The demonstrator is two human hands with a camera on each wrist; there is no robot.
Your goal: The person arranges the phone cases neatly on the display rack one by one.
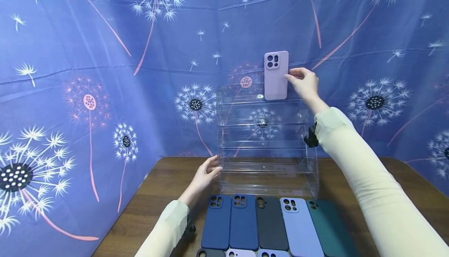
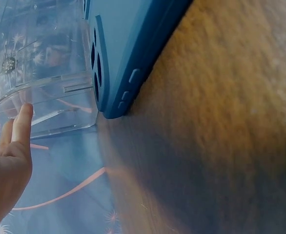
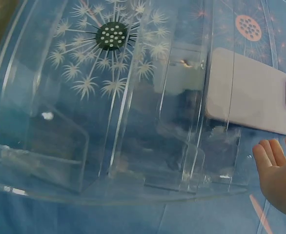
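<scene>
A pale pink phone case (image 1: 276, 78) with a camera cutout stands upright at the top tier of a clear stepped display rack (image 1: 264, 190). My right hand (image 1: 304, 83) pinches the case by its right edge, thumb in front. In the right wrist view, the case's lower end (image 3: 226, 92) shows through the clear plastic of the top tier. Low on the rack's left side, my left hand (image 1: 205, 175) rests with its fingers against the panel. Those fingers (image 2: 22, 124) look nearly straight in the left wrist view.
In front of the rack, several phone cases lie in rows on the wooden table (image 1: 140, 218): blue cases (image 1: 216, 225), a black case (image 1: 271, 225), a light blue case (image 1: 301, 229) and a green case (image 1: 331, 229). Behind hangs a blue dandelion-print cloth (image 1: 224, 27).
</scene>
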